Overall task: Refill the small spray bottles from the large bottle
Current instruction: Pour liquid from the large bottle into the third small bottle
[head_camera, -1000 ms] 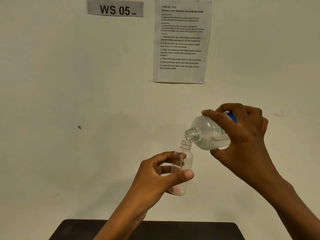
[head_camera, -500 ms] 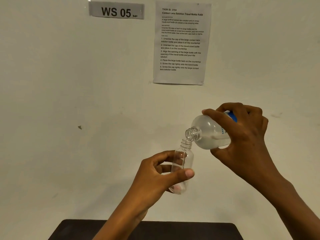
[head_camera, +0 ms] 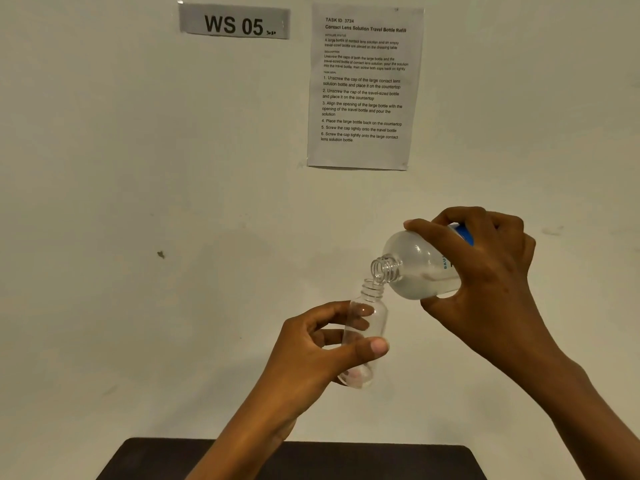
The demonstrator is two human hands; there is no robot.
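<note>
- My left hand grips the small clear plastic bottle round its waist, thumb in front and fingers behind. It is upright, uncapped, and in mid-air above the dark table.
- My right hand is wrapped over the large frosted plastic bottle with the blue label, thumb under and fingers over. It is tipped almost flat, with its threaded mouth right at the small neck's rim. I can't tell whether the two touch.
- The little one looks feather-light and thin-walled, and I think a hard squeeze would buckle it. So I take it firmly at mid-body and leave the neck free.
- The big one looks heavier, with liquid pooled along its low side. I expect that weight to shift as I tilt, so holding near the shoulder steers it best.
- Both are smooth plastic and likely slippery if they get wet.
- The small neck is a narrow target, so spilling is the risk.
</note>
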